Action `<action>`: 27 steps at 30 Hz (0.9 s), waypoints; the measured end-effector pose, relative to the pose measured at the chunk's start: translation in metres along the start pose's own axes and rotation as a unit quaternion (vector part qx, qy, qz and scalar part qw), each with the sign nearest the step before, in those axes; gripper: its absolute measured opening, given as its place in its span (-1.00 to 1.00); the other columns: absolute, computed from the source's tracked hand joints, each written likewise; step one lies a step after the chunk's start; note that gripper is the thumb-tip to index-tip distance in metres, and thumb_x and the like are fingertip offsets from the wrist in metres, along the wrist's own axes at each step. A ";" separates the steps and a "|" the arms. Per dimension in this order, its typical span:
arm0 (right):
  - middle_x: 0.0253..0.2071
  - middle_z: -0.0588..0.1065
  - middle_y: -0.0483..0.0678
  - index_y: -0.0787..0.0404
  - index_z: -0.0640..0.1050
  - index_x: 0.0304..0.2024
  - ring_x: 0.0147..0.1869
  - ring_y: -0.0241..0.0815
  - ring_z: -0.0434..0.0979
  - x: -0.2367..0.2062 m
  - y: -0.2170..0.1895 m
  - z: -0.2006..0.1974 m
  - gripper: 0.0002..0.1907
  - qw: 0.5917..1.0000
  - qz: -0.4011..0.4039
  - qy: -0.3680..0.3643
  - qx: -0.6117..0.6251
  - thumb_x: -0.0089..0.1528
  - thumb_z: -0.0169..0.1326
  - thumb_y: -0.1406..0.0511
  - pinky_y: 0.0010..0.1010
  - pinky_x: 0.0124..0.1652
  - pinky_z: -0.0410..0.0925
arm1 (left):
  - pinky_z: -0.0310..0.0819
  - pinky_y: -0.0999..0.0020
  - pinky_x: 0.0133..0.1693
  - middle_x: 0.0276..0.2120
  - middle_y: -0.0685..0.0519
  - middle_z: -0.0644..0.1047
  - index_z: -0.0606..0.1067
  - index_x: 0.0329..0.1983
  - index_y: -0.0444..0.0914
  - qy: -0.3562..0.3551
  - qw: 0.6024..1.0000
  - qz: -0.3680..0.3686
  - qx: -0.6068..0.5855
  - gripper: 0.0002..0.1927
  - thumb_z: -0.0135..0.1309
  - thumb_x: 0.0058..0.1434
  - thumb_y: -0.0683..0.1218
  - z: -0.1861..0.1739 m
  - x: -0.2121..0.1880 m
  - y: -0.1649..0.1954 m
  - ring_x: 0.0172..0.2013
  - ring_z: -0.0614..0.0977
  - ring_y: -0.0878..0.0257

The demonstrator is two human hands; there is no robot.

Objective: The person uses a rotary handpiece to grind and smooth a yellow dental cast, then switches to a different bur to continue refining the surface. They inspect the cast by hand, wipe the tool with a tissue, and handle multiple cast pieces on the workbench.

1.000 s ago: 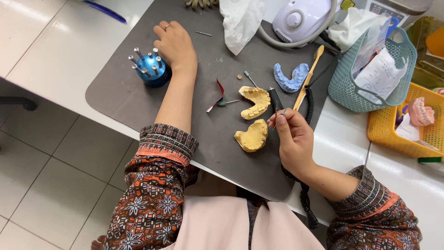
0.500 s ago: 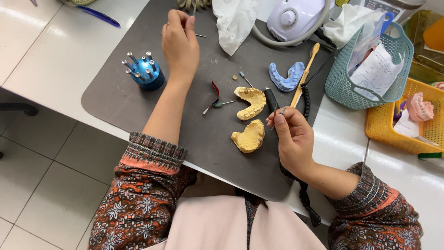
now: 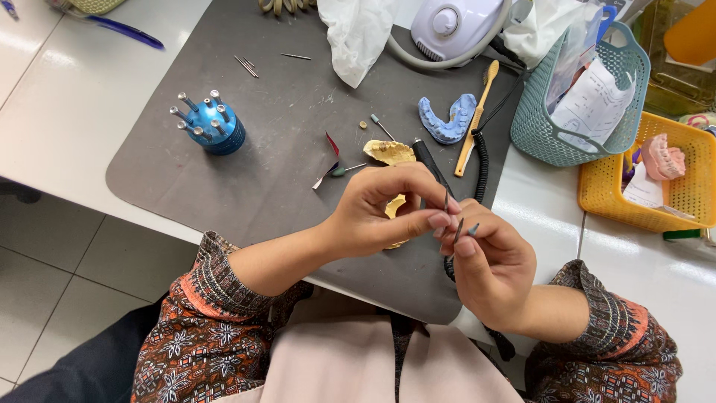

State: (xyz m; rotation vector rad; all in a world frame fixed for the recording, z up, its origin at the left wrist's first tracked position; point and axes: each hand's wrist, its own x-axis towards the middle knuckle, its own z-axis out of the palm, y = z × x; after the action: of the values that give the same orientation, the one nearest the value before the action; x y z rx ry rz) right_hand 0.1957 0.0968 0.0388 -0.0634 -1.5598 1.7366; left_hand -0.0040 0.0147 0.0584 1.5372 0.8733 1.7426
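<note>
A thin rotary bur (image 3: 446, 201) sits pinched in the left hand (image 3: 380, 213), shank near upright, tip pointing up and slightly away, just above the grey mat (image 3: 246, 179); half a second ago that hand was far out by the loose burs near the mat's top edge, so a bit has likely been fetched; the right hand (image 3: 488, 261) meets it, fingertips pinching two more small burs (image 3: 466, 227) angled up-right; behind lie the yellow dental cast (image 3: 389, 152), black handpiece (image 3: 429, 160), blue impression (image 3: 447, 119) and blue bur stand (image 3: 212, 125).
</note>
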 end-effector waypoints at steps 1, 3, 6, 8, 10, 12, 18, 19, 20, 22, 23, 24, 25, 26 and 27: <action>-0.13 0.51 -0.02 0.33 0.51 -0.08 -0.04 -0.19 0.42 -0.003 -0.003 0.001 -0.91 1.000 0.001 -0.006 -0.003 0.47 0.04 0.38 -0.43 -0.05 0.31 | 0.33 0.64 -0.34 -0.25 0.15 0.63 0.58 -0.04 -0.22 -0.002 1.000 0.002 0.005 -0.88 0.24 0.40 -0.16 0.001 -0.001 0.004 -0.32 0.54 0.53; -0.21 0.52 -0.05 0.31 0.51 -0.07 -0.05 -0.21 0.41 -0.006 -0.009 0.001 -0.92 1.000 0.003 -0.017 -0.009 0.49 0.05 0.38 -0.43 -0.04 0.30 | 0.28 0.63 -0.36 -0.25 0.15 0.64 0.60 -0.09 -0.20 -0.006 1.000 0.007 0.014 -0.89 0.27 0.35 -0.15 0.002 -0.001 0.010 -0.31 0.53 0.48; -0.23 0.52 -0.06 0.30 0.51 -0.14 -0.13 -0.26 0.41 -0.007 -0.013 0.002 -0.89 0.999 -0.008 -0.026 -0.030 0.48 0.07 0.38 -0.46 -0.07 0.29 | 0.36 0.54 -0.16 -0.15 0.14 0.60 0.57 -0.16 -0.20 -0.018 0.998 0.048 0.020 -0.91 0.28 0.38 -0.16 0.005 -0.005 0.019 -0.16 0.54 0.41; -0.22 0.51 -0.05 0.29 0.50 -0.11 -0.13 -0.25 0.41 -0.006 -0.017 0.002 -0.92 0.999 -0.002 -0.036 -0.027 0.47 0.06 0.37 -0.45 -0.08 0.30 | 0.38 0.52 -0.10 -0.13 0.15 0.59 0.56 -0.18 -0.20 -0.029 0.999 0.041 -0.007 -0.91 0.28 0.40 -0.17 0.007 -0.006 0.023 -0.10 0.56 0.38; -0.21 0.51 -0.05 0.29 0.50 -0.09 -0.13 -0.25 0.41 -0.005 -0.019 0.004 -0.92 0.999 0.000 -0.039 -0.024 0.47 0.07 0.37 -0.45 -0.09 0.31 | 0.37 0.50 -0.07 -0.14 0.15 0.59 0.55 -0.19 -0.20 -0.032 0.999 0.031 -0.020 -0.91 0.27 0.40 -0.18 0.009 -0.007 0.025 -0.10 0.55 0.38; -0.21 0.52 -0.05 0.29 0.51 -0.09 -0.14 -0.26 0.41 -0.005 -0.020 0.006 -0.92 0.999 -0.004 -0.035 -0.023 0.46 0.07 0.37 -0.47 -0.10 0.31 | 0.36 0.49 -0.06 -0.15 0.15 0.60 0.56 -0.20 -0.21 -0.028 0.999 0.032 -0.010 -0.90 0.27 0.39 -0.18 0.010 -0.008 0.026 -0.12 0.53 0.38; -0.20 0.54 -0.04 0.29 0.53 -0.08 -0.14 -0.28 0.41 -0.007 -0.021 0.006 -0.90 0.999 0.000 -0.037 -0.029 0.46 0.08 0.35 -0.49 -0.11 0.31 | 0.34 0.46 -0.03 -0.15 0.14 0.61 0.57 -0.21 -0.20 -0.022 0.999 0.031 0.008 -0.91 0.28 0.36 -0.16 0.012 -0.009 0.025 -0.10 0.55 0.37; -0.20 0.53 -0.04 0.29 0.53 -0.08 -0.14 -0.28 0.41 -0.007 -0.020 0.006 -0.90 0.999 0.002 -0.034 -0.029 0.46 0.09 0.35 -0.50 -0.13 0.31 | 0.34 0.46 -0.03 -0.15 0.14 0.61 0.58 -0.21 -0.20 -0.021 0.999 0.032 0.011 -0.92 0.28 0.36 -0.16 0.012 -0.008 0.025 -0.10 0.54 0.37; -0.21 0.53 -0.04 0.29 0.54 -0.08 -0.14 -0.28 0.41 -0.007 -0.020 0.006 -0.90 0.999 0.004 -0.031 -0.029 0.45 0.09 0.35 -0.51 -0.14 0.31 | 0.34 0.46 -0.03 -0.15 0.14 0.61 0.58 -0.21 -0.20 -0.018 0.999 0.033 0.012 -0.92 0.29 0.36 -0.15 0.012 -0.008 0.024 -0.10 0.54 0.37; -0.22 0.53 -0.05 0.29 0.54 -0.08 -0.15 -0.29 0.41 -0.008 -0.019 0.005 -0.91 0.999 0.005 -0.031 -0.028 0.46 0.09 0.35 -0.52 -0.15 0.31 | 0.33 0.46 -0.02 -0.14 0.15 0.61 0.58 -0.21 -0.19 -0.014 0.999 0.038 0.024 -0.92 0.29 0.35 -0.14 0.013 -0.008 0.023 -0.10 0.53 0.37; -0.23 0.53 -0.06 0.28 0.54 -0.08 -0.14 -0.30 0.41 -0.008 -0.019 0.004 -0.91 0.999 0.004 -0.035 -0.028 0.47 0.09 0.35 -0.52 -0.14 0.30 | 0.33 0.46 -0.02 -0.14 0.15 0.61 0.58 -0.21 -0.18 -0.013 0.998 0.043 0.035 -0.91 0.29 0.35 -0.13 0.013 -0.008 0.023 -0.10 0.52 0.36; -0.23 0.53 -0.07 0.28 0.54 -0.08 -0.14 -0.31 0.40 -0.009 -0.019 0.004 -0.91 0.999 0.003 -0.038 -0.028 0.47 0.09 0.36 -0.52 -0.13 0.30 | 0.33 0.46 -0.03 -0.14 0.15 0.61 0.58 -0.21 -0.18 -0.012 0.998 0.048 0.045 -0.91 0.29 0.35 -0.13 0.013 -0.008 0.022 -0.11 0.52 0.36; -0.23 0.53 -0.07 0.28 0.54 -0.08 -0.15 -0.31 0.41 -0.009 -0.019 0.004 -0.91 0.999 0.007 -0.037 -0.026 0.47 0.09 0.36 -0.53 -0.14 0.30 | 0.32 0.45 -0.03 -0.14 0.16 0.61 0.58 -0.21 -0.17 -0.011 0.997 0.052 0.055 -0.91 0.29 0.34 -0.12 0.013 -0.009 0.021 -0.11 0.51 0.36; -0.24 0.52 -0.07 0.28 0.54 -0.08 -0.15 -0.31 0.41 -0.010 -0.019 0.004 -0.91 0.999 0.010 -0.035 -0.024 0.47 0.09 0.36 -0.53 -0.15 0.30 | 0.32 0.45 -0.04 -0.14 0.16 0.61 0.59 -0.21 -0.17 -0.010 0.996 0.055 0.064 -0.91 0.30 0.34 -0.12 0.014 -0.009 0.021 -0.11 0.51 0.36; -0.24 0.52 -0.07 0.29 0.54 -0.09 -0.16 -0.31 0.41 -0.010 -0.019 0.004 -0.91 0.999 0.013 -0.033 -0.022 0.46 0.09 0.36 -0.53 -0.16 0.30 | 0.32 0.45 -0.05 -0.14 0.16 0.61 0.58 -0.20 -0.16 -0.008 0.996 0.059 0.071 -0.91 0.30 0.34 -0.12 0.014 -0.009 0.020 -0.12 0.50 0.36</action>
State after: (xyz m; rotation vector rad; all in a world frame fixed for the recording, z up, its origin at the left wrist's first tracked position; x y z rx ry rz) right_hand 0.2102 0.0868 0.0521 -0.0484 -1.6521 1.7404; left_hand 0.0102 -0.0030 0.0715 1.7238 0.9323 1.7811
